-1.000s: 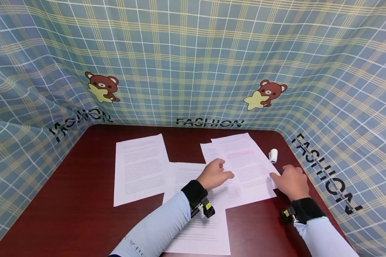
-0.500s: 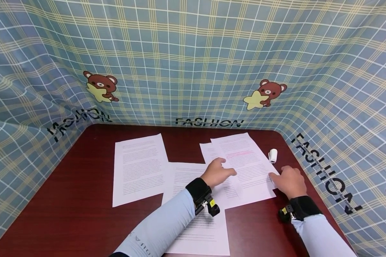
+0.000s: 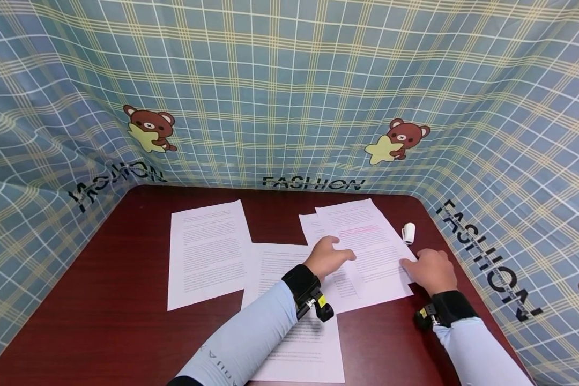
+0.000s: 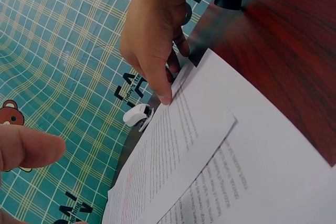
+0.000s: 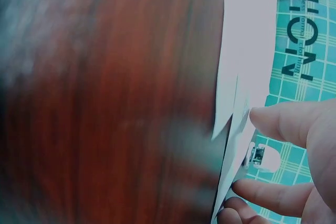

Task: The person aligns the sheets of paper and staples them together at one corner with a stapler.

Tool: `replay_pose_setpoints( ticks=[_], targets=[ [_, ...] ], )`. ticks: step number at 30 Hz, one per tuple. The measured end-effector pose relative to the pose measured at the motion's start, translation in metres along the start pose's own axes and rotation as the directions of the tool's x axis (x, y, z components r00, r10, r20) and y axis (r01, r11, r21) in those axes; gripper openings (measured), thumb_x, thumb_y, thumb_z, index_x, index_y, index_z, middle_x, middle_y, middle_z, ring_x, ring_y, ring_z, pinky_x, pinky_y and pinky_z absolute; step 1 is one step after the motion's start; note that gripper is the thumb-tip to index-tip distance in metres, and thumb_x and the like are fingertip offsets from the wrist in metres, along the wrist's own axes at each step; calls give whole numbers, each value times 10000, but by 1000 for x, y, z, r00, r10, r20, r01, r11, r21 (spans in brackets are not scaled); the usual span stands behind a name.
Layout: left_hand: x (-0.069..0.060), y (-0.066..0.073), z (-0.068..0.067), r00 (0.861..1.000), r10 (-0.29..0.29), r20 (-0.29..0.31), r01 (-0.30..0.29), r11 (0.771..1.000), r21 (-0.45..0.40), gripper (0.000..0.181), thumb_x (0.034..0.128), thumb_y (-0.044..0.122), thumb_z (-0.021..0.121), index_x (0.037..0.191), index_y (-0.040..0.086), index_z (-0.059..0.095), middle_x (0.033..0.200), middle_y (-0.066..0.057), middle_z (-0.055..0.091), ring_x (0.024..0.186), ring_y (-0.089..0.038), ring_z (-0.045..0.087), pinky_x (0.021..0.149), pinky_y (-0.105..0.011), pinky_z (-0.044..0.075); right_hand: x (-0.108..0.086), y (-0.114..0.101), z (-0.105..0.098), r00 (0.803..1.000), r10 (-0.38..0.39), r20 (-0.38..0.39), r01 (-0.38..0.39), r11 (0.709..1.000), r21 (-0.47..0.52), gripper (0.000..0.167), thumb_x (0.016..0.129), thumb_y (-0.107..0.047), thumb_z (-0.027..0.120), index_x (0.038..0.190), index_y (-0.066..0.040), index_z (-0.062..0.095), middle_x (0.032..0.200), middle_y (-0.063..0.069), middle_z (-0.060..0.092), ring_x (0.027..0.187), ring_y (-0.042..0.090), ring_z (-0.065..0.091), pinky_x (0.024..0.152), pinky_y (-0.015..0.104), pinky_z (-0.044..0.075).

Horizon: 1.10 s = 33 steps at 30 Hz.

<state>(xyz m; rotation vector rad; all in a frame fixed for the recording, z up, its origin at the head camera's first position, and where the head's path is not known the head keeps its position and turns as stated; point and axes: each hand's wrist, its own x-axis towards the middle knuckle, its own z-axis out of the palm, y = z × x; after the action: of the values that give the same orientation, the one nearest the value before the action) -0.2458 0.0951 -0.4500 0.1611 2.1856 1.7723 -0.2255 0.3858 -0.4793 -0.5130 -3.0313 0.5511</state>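
A printed sheet with pink-marked lines (image 3: pixel 366 214) lies at the right, partly over another sheet (image 3: pixel 309 225). My left hand (image 3: pixel 327 258) hovers at its left side, thumb and fingers spread and holding nothing; in the left wrist view fingertips (image 4: pixel 42 148) show at the left edge. My right hand (image 3: pixel 433 271) is at the marked sheet's right edge, thumb on top and the other fingers curled at the edge, gripping it. The right wrist view shows the thumb (image 5: pixel 278 121) against the paper (image 5: pixel 249 40); what lies under the edge is partly hidden.
One printed sheet (image 3: pixel 209 252) lies at the left, another (image 3: pixel 304 351) in the front middle under my left forearm. A small white object (image 3: pixel 408 234) sits beyond my right hand. Plaid cloth (image 3: pixel 289 107) rises behind and beside the dark red table (image 3: pixel 101 300).
My left hand has shifted slightly right over the marked sheet, thumb reaching farther across. My right hand has moved a little left at the sheet's edge. The papers lie almost the same.
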Motion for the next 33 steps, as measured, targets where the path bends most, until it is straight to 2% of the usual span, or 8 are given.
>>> replay_pose_setpoints(
  ticks=[8, 19, 25, 33],
  targets=[
    [4, 1, 0, 999, -38, -1, 38, 997, -72, 762, 857, 269, 782, 1489, -23, 474, 1523, -191, 505, 1301, -281, 548, 1127, -471, 420, 0, -2, 1, 1000, 24, 9, -24, 1000, 4, 668, 891, -432, 757, 1279, 96, 624, 1084, 311, 549, 959, 429, 509, 687, 482, 478],
    [3, 4, -1, 999, -52, 9, 52, 995, -90, 761, 869, 281, 770, 1497, -21, 467, 1524, -197, 501, 1317, -292, 539, 1136, -475, 410, 0, -4, 1, 1000, 5, 10, -5, 1000, 20, 522, 897, -409, 762, 1145, 47, 704, 984, 260, 577, 904, 385, 521, 620, 411, 449],
    [4, 2, 0, 999, -49, -7, 48, 994, -95, 756, 863, 271, 774, 1493, -21, 475, 1528, -195, 503, 1320, -298, 549, 1126, -466, 422, -1, -4, 0, 1000, 4, 14, -5, 999, 36, 547, 897, -412, 765, 1173, 56, 692, 1014, 272, 588, 904, 388, 544, 619, 404, 462],
    [3, 3, 1, 999, -39, -13, 37, 991, -132, 766, 842, 253, 782, 1479, -45, 479, 1512, -221, 504, 1315, -317, 543, 1129, -476, 410, -1, -3, 1, 1000, -20, 17, 19, 999, 39, 568, 894, -435, 756, 1182, 51, 696, 1068, 280, 587, 967, 396, 515, 686, 451, 458]
  ],
)
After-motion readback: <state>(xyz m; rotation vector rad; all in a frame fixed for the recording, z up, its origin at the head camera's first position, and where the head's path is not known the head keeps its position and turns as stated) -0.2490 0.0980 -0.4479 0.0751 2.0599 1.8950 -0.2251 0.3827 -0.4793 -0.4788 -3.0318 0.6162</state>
